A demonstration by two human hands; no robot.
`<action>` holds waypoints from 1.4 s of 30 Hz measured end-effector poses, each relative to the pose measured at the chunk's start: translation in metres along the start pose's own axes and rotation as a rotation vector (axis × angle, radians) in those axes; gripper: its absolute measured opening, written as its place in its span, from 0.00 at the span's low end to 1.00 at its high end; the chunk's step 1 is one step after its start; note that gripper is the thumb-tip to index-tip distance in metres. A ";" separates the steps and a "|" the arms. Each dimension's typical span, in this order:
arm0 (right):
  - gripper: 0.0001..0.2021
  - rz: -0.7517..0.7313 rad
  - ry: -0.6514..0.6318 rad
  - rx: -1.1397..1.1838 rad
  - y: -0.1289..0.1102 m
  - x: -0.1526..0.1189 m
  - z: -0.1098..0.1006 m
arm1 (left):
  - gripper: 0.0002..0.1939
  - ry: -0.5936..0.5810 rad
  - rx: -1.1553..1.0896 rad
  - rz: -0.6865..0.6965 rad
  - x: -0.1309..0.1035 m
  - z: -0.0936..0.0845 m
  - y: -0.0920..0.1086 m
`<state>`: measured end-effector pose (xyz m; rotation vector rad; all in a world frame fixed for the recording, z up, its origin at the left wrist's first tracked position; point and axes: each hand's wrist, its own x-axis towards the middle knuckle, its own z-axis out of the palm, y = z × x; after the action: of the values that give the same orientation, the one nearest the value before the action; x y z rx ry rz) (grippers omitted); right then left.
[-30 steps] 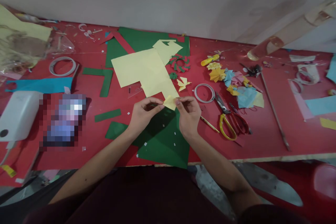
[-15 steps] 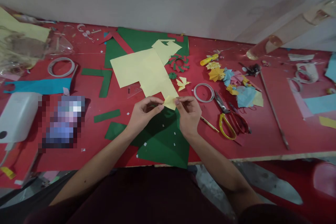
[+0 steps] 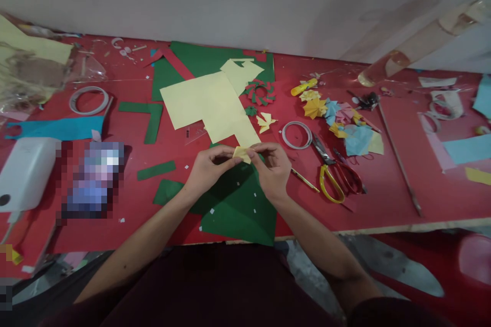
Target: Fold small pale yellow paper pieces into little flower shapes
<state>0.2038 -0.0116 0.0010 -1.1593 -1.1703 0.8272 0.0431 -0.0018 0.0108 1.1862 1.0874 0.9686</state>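
Note:
A small folded piece of yellow paper [image 3: 241,154] is pinched between my two hands, above the green sheet [image 3: 245,204]. My left hand [image 3: 210,167] grips its left edge between thumb and fingers. On the other side, the thumb of my right hand [image 3: 273,166] presses on its right part, with the fingers behind. A large cut yellow sheet [image 3: 205,102] lies just beyond my hands. Past it sit a red and green paper ring [image 3: 261,92] and a small yellow folded star [image 3: 265,122].
Right of my hands lie a tape roll [image 3: 296,135], scissors [image 3: 333,179], a pen [image 3: 305,180] and several folded paper pieces [image 3: 315,107]. At left are a blurred phone [image 3: 94,179], a white power adapter [image 3: 28,173], another tape roll [image 3: 89,100] and green strips [image 3: 153,122].
The small yellow paper has shifted slightly left and looks more compact. My right hand has moved a little left, its thumb now farther over the paper.

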 end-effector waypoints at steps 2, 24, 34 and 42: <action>0.05 0.002 -0.009 -0.015 0.000 0.001 -0.001 | 0.09 -0.018 -0.007 -0.009 0.000 -0.002 0.002; 0.06 -0.054 -0.152 0.007 -0.001 -0.001 -0.005 | 0.09 0.075 -0.191 -0.036 0.002 -0.001 -0.005; 0.07 0.099 -0.094 0.004 -0.006 0.005 -0.005 | 0.08 -0.007 -0.078 0.008 -0.001 0.000 0.000; 0.08 0.114 -0.093 -0.004 -0.006 0.007 -0.007 | 0.09 0.023 0.123 0.094 -0.002 -0.003 0.003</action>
<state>0.2113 -0.0082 0.0086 -1.2103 -1.1897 0.9751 0.0395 -0.0027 0.0135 1.3390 1.1317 1.0008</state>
